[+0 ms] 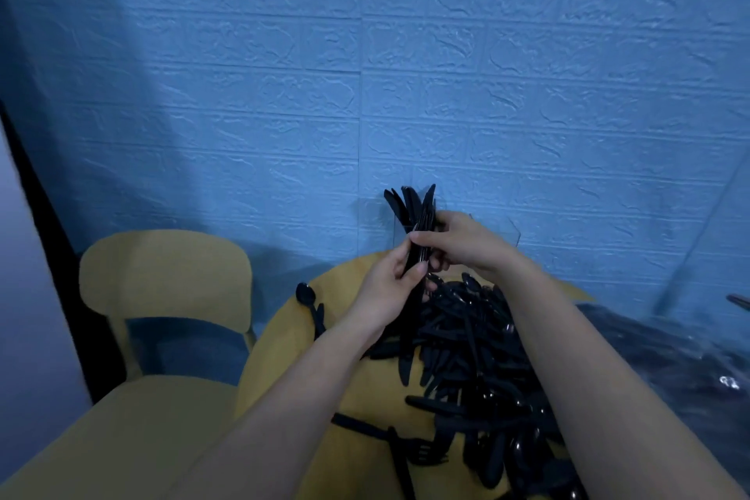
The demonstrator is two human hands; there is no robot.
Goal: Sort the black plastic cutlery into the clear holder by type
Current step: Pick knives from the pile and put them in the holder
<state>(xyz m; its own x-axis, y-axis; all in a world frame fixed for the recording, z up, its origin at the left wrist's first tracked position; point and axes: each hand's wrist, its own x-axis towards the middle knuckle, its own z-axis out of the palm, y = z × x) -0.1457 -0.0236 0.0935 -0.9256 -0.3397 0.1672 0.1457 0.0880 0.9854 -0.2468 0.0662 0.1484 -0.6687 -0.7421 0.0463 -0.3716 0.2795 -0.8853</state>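
I am holding a bundle of knives (414, 256) upright with both hands: left hand (389, 288) gripping low, right hand (462, 242) pinching higher. The clear holder (501, 229) is standing just behind, nearer my right hand.

A: Where does the view sit?

B: On the person's head; it looks forward and down over both forearms, which enter from the bottom edge and meet near the middle; the left hand (391, 288) and right hand (462, 242) are close to the lens.

A: And the framing?

B: Wide-angle; the upper two thirds is filled by the blue brick-patterned wall (365, 73), straight ahead and near; the round yellow table (292, 357) takes the lower middle and is cut by the bottom edge; a yellow chair (166, 276) stands at lower left.

A: Any second view?

B: Only this one; nothing is shared with another camera.
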